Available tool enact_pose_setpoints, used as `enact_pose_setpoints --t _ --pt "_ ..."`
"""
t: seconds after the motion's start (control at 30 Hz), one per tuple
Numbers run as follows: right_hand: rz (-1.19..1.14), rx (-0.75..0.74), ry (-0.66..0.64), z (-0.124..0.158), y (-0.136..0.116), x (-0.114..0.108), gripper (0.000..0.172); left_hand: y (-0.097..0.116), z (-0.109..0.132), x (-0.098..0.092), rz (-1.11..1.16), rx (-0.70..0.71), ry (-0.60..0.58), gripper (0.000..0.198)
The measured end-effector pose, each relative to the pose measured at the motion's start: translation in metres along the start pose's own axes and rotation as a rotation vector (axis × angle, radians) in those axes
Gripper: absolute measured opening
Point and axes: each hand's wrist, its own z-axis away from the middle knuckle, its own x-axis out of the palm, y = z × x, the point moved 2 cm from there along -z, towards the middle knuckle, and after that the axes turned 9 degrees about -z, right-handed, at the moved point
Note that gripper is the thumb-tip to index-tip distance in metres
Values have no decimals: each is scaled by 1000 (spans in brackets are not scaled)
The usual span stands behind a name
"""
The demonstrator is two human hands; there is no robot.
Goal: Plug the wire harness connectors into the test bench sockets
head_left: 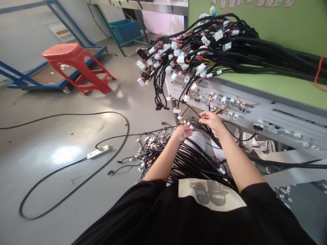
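Close together over my lap, both hands work at a black wire harness (201, 128) with small white connectors on its ends. My left hand (183, 132) is closed around its connector end, palm partly turned up, with a white connector (191, 127) at the fingertips. Thumb and fingers of my right hand (212, 121) pinch a thin black cable just to the right; the exact grip is partly hidden. Below my hands, a thick bundle of black cables (189, 160) lies across my lap. Its many white and coloured connectors (150, 144) hang out to the left.
A large harness bundle (224, 44) lies on the green board (276, 20), connectors overhanging its edge. Beneath runs a white rail panel (281, 119) with fixtures. On the floor are a power strip (98, 152) with a looping cord, a red stool (76, 64) and a blue cart (28, 83).
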Motion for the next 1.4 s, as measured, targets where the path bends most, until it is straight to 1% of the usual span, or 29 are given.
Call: enact_pose_setpoints --t 0.03,0.1,0.17,0.23,0.3,0.33,0.37,0.43,0.53,0.6,0.63,0.67,0.73,0.77,0.8,0.83,0.87,0.9,0.93,1.0,1.03,1.07,1.13,1.23,1.33,1.4 --pt "-13 3 -9 0 -1 -1 31 -1 -3 1 124 -25 -37 19" --pt "-5 2 -27 -1 -2 -1 32 -2 -6 2 342 -82 -155 21" --pt "73 -13 -52 -2 -3 0 33 -3 -5 2 442 -87 -248 22" --pt "268 -30 -66 -3 -4 5 35 -4 -4 1 513 -29 -268 18" --pt "543 -28 -66 -3 -6 10 34 -4 -3 3 583 58 -280 13" --pt "665 -14 -75 -4 -7 13 33 -3 -3 6 611 99 -287 13" --pt "756 2 -93 -4 -8 15 30 -2 -4 9 633 133 -283 16" --pt "831 32 -142 -4 -9 19 23 1 -6 15 656 181 -235 20" --pt "752 49 -150 -4 -6 17 15 3 -7 19 644 201 -133 20" --pt "595 47 -110 -5 -3 13 15 0 -5 16 581 155 -116 17" --pt "499 45 -84 -5 -2 11 16 -3 -2 13 525 101 -108 15" --pt "403 46 -57 -6 -1 9 18 -6 2 9 447 30 -100 15" --pt "231 52 -16 -7 -1 6 20 -13 11 1 203 -100 -73 24" --pt "166 58 -6 -7 -1 5 21 -14 16 -3 64 -114 -48 29" --pt "117 63 -3 -8 -2 4 22 -13 21 -6 -57 -82 -16 31" --pt "81 65 -4 -8 -3 4 22 -11 25 -7 -138 -19 8 31" --pt "58 65 -7 -8 -3 4 21 -6 28 -7 -158 58 9 28" --pt "45 64 -8 -8 -3 4 21 0 29 -5 -116 127 -13 23" --pt "38 62 -7 -8 -3 4 20 5 30 -2 -25 171 -57 19" --pt "46 56 -9 -8 -1 4 21 16 27 6 199 195 -153 16" --pt "67 45 -14 -7 0 3 22 20 25 10 299 190 -179 16" --pt "98 18 -23 -6 2 3 23 24 22 14 381 183 -180 17" --pt "177 -87 -39 -3 4 3 25 28 16 21 485 153 -170 18" --pt "270 -295 -31 2 6 2 24 31 11 31 581 104 -180 25" --pt "343 -442 -1 7 8 2 23 37 7 40 651 90 -162 31" --pt "411 -532 10 10 9 4 21 44 4 46 654 74 -161 32"
